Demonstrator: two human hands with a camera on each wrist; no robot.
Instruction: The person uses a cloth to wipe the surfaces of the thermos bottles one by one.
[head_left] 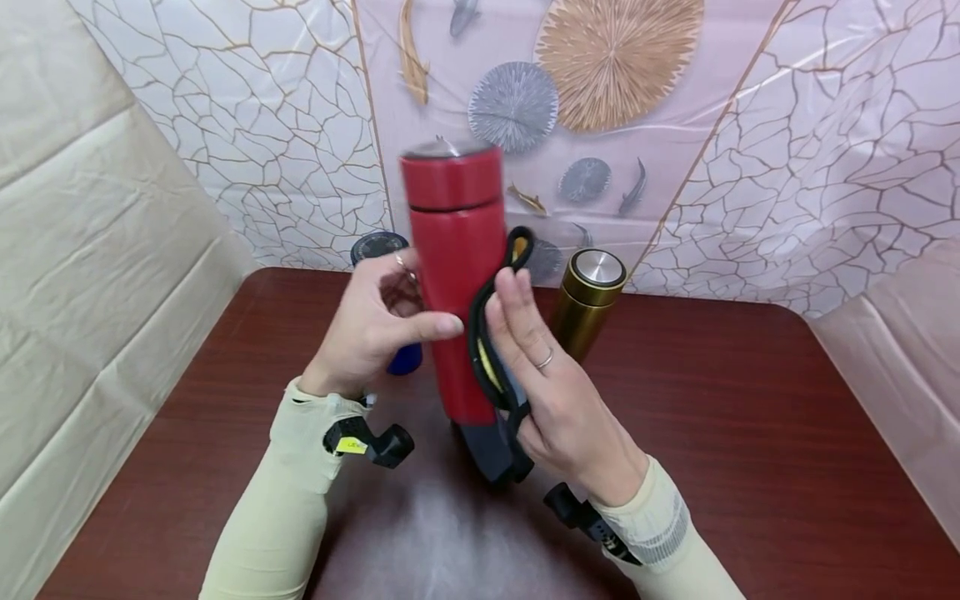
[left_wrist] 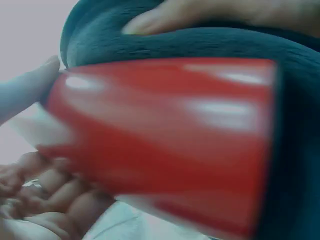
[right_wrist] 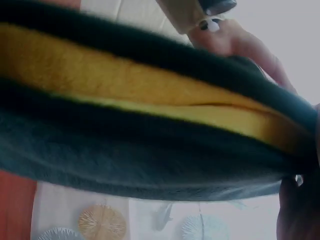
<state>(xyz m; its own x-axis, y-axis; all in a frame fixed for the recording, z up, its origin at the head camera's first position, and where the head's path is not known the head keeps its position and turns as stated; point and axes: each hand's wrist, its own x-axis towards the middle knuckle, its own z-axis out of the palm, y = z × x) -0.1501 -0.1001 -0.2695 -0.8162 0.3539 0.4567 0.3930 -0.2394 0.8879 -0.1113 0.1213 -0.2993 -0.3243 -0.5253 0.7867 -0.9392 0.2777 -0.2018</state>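
A red flask (head_left: pixel 456 258) with a metal-topped lid is held up, slightly tilted, over the table. My left hand (head_left: pixel 356 333) grips it from the left, thumb across its front. A folded cloth (head_left: pixel 480 346), dark with a yellow inner side, lies against the flask's right side. My right hand (head_left: pixel 566 400) holds this cloth with its fingers on the outer face; the thumb is mostly hidden. In the left wrist view the red flask (left_wrist: pixel 165 135) looks blurred beside the dark cloth (left_wrist: pixel 110 37). The cloth's yellow side (right_wrist: pixel 125 77) shows in the right wrist view.
Behind my left hand stands a blue flask (head_left: pixel 406 358), partly hidden. A gold flask (head_left: pixel 587 304) with a metal-topped lid stands behind my right hand. The brown table (head_left: pixel 750 433) ends at a patterned curtain (head_left: pixel 300 117) at the back.
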